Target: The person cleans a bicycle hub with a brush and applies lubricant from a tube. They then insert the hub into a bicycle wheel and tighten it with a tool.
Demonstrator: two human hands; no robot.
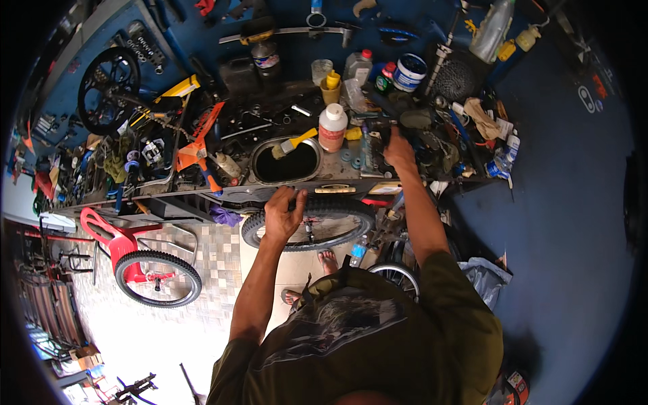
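While the right hand (pixel 399 152) extends over the cluttered dark workbench (pixel 335 166), its fingertips meet small dark items (pixel 383 126), right of a white, red-labelled plastic bottle (pixel 332 128); whether anything is gripped cannot be determined. Left hand (pixel 283 214), curled, is near an oval metal basin (pixel 255 167); contents unclear. Apparent step: handling bench items; next move calls for careful finger placement.

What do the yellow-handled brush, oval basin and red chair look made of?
Brush: pale fibre bristles; smooth handle, plastic or painted wood. Oval basin: probably metal, given its rim's greyish sheen. Red chair: likely moulded plastic, from its smooth, slotted back.
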